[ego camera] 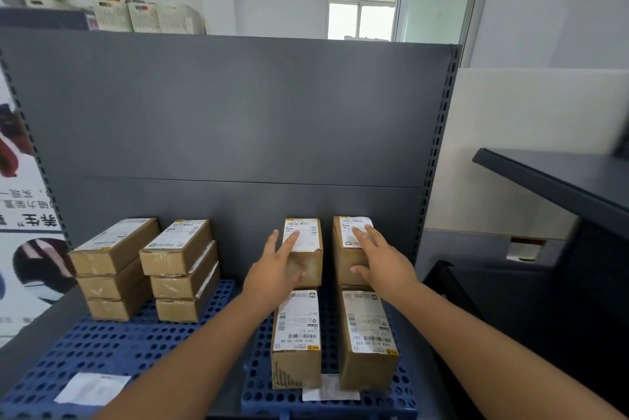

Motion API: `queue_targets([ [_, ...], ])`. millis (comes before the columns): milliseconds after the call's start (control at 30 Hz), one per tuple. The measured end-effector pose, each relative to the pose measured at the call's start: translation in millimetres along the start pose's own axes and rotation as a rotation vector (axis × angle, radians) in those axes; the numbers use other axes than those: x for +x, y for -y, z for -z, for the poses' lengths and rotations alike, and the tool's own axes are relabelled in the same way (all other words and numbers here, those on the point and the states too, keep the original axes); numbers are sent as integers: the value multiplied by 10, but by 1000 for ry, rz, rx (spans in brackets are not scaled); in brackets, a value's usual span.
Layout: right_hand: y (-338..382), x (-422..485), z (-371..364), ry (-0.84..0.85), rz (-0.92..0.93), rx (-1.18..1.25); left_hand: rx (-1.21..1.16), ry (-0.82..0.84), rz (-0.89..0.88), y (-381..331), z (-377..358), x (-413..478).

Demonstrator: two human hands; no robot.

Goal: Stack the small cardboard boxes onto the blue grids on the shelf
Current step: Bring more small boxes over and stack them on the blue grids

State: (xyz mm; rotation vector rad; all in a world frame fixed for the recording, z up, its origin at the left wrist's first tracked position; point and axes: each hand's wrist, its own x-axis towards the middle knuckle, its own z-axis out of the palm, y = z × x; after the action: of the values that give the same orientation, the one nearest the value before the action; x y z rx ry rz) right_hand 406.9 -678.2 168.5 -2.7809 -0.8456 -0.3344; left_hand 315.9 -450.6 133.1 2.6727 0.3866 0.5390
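The left rear box (311, 266) and right rear box (343, 261) stand on the right blue grid (258, 397) of the shelf (238, 130). The left grip (280, 268) and right grip (383, 261) are laid apart-fingered on the tops. Light, stiff cardboard is presumed; the long sides should be held.

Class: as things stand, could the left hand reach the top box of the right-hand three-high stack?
Probably yes: that top brown cardboard box sits just beside the left hand, with nothing standing between them.

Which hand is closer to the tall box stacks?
Left. The left hand rests on a box just right of the stacks; the right hand rests on the next box, farther right.
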Motion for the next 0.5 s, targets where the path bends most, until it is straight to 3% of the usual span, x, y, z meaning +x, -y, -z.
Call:
queue_targets([
  [500, 143, -407, 249, -53, -65, 9, 96, -98, -101, 34, 287, -283],
])
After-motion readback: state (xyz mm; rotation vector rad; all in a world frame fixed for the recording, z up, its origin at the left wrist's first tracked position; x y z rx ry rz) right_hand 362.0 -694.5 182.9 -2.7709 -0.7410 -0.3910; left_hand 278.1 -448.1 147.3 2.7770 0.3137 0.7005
